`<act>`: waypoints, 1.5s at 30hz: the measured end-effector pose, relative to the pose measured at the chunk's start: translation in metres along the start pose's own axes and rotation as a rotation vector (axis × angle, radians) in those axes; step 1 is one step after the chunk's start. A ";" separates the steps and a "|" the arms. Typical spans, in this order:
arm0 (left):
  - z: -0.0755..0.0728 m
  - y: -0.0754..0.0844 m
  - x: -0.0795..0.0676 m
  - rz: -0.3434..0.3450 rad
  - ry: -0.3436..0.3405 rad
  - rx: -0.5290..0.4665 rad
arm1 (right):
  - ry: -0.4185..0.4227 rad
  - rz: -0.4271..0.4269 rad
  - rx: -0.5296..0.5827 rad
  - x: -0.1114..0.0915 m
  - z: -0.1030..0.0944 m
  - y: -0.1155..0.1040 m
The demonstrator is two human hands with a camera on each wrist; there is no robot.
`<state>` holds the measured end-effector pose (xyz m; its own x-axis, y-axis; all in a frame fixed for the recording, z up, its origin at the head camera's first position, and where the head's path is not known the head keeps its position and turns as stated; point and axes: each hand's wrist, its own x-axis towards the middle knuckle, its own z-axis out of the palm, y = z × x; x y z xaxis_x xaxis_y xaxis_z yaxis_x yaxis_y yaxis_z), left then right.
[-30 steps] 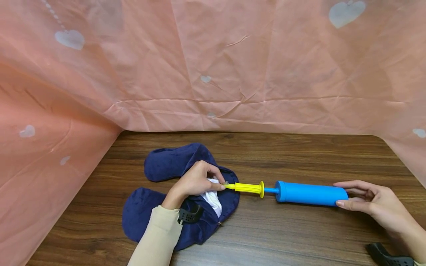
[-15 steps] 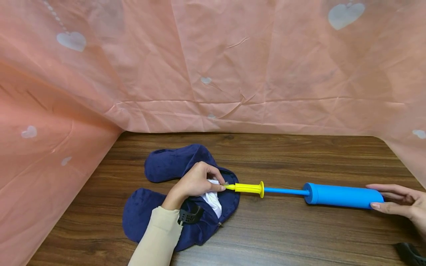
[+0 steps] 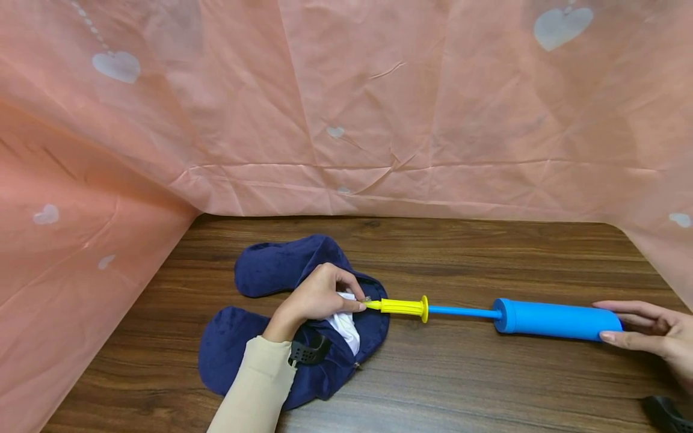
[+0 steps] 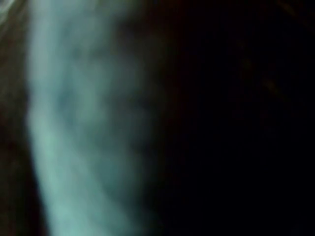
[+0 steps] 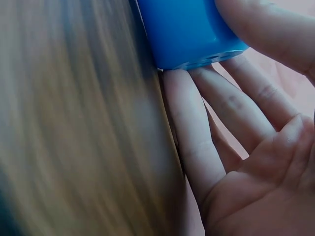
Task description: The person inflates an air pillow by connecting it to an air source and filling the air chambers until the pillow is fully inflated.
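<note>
We pinch the tip of the yellow nozzle (image 3: pixel 375 305) over the navy pillow (image 3: pixel 370 332) with our left hand (image 3: pixel 320 296), presumably to steady it, while our right hand (image 3: pixel 657 334) clasps the far end of the blue barrel (image 3: pixel 557 319), the rod (image 3: pixel 462 311) extended between these 2 grips.

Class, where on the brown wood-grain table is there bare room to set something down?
Bare: between the blue cylindrical pump and the pink heart-print curtain; also in front of the pump, right of the navy plush U-shaped pillow. Crowded: around the left hand, yellow nozzle and white fabric at the pillow.
</note>
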<state>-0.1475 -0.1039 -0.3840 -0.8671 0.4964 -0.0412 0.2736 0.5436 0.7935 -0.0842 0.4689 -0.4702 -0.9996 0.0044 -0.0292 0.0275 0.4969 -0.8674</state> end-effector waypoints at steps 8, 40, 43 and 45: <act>-0.001 0.000 -0.001 0.005 0.001 -0.015 | -0.089 0.048 -0.075 -0.004 0.022 -0.035; 0.001 0.000 0.002 0.033 -0.004 0.010 | -0.141 -0.032 -0.130 -0.003 0.069 -0.075; 0.001 0.001 0.001 0.035 -0.005 0.013 | -0.126 -0.014 -0.103 -0.002 0.057 -0.065; 0.000 0.002 0.001 0.031 -0.004 0.016 | -0.113 0.000 -0.080 -0.002 0.047 -0.057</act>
<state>-0.1478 -0.1023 -0.3831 -0.8562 0.5164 -0.0191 0.3073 0.5386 0.7845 -0.0837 0.3996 -0.4446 -0.9919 -0.0910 -0.0892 0.0224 0.5647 -0.8250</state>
